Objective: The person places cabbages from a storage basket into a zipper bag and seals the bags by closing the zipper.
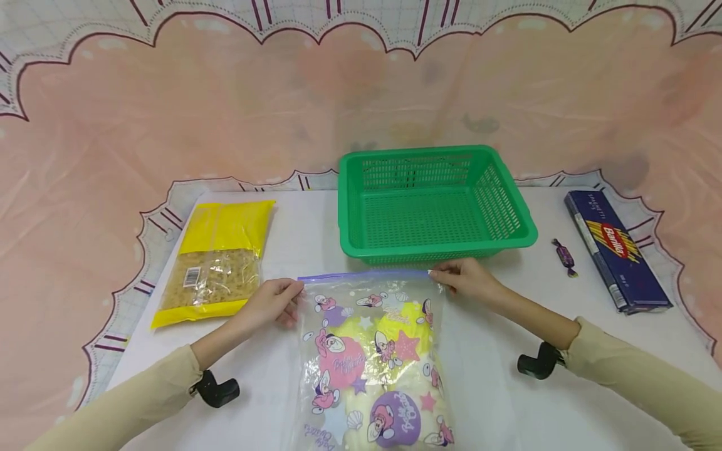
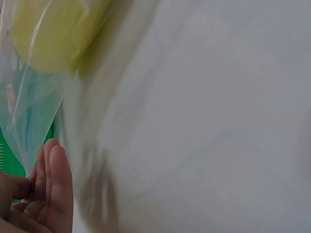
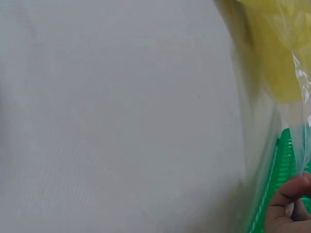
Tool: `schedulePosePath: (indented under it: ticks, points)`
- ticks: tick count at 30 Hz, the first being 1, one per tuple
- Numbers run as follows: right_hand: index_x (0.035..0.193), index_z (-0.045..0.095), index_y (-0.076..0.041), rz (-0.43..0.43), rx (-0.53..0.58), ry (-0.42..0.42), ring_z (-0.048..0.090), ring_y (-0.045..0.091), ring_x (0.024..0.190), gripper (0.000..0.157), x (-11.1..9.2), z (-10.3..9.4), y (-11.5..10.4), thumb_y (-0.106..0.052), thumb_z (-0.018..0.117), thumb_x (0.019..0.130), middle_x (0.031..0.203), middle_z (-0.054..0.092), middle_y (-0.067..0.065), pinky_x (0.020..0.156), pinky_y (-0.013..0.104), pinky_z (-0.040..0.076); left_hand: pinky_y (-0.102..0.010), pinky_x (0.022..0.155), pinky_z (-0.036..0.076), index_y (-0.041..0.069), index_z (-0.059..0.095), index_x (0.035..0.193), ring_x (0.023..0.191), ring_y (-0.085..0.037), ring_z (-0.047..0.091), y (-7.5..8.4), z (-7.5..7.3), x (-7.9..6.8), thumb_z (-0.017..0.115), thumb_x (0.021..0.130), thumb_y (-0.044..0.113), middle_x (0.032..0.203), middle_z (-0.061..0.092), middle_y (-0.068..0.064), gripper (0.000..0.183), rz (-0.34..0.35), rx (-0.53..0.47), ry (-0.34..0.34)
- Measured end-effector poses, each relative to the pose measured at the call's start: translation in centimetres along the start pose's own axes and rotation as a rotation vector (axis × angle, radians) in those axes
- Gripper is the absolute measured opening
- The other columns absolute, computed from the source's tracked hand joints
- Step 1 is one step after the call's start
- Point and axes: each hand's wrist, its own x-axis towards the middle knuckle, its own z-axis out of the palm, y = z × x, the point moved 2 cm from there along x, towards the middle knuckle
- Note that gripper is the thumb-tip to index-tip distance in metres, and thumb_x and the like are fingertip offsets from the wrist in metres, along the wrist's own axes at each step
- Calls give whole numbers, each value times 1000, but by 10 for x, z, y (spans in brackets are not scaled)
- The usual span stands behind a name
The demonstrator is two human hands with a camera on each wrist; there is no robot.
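Note:
A clear zip bag (image 1: 369,363) printed with pink and purple cartoon figures hangs between both hands in the head view, with pale yellow contents inside that I cannot identify. My left hand (image 1: 274,302) pinches the left end of its purple zip strip (image 1: 366,274). At the strip's other end, my right hand (image 1: 465,277) pinches the corner between thumb and fingers. The left wrist view shows the bag's edge (image 2: 36,111) running down to the thumb and fingers (image 2: 60,179). In the right wrist view the bag (image 3: 302,145) narrows to the pinching fingertips (image 3: 294,187).
Behind the bag stands a green plastic basket (image 1: 434,249). A yellow bag of pasta (image 1: 217,269) lies at the left. On the right are a wrapped candy (image 1: 564,257) and a blue spaghetti box (image 1: 617,250). All rest on a white-covered table (image 1: 496,401).

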Motion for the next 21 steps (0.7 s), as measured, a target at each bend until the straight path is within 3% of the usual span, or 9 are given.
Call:
schedulePosePath:
  ticks: [8,14,21]
  points:
    - [106,66,5,-7,-65,-35,43,13,59,34,4,-2,4,-27,59,97,59,49,-1,53,22,36,-29,56,59,-5,59,101,54,-14,63,-1,-1,9,42,105,25,69,61,-6,35,34,20,-15]
    - [106,66,4,-34,-91,-14,44,13,57,34,9,1,9,-28,60,97,56,48,-1,51,22,35,-30,54,58,-4,58,102,52,-14,61,-6,1,12,42,104,27,67,61,-7,34,3,24,-2]
    - [110,66,6,-3,-80,13,44,13,55,34,12,6,11,-25,60,96,55,49,0,51,22,36,-30,54,58,-3,58,103,52,-14,60,-9,3,11,42,104,28,68,61,-8,35,-22,14,-10]
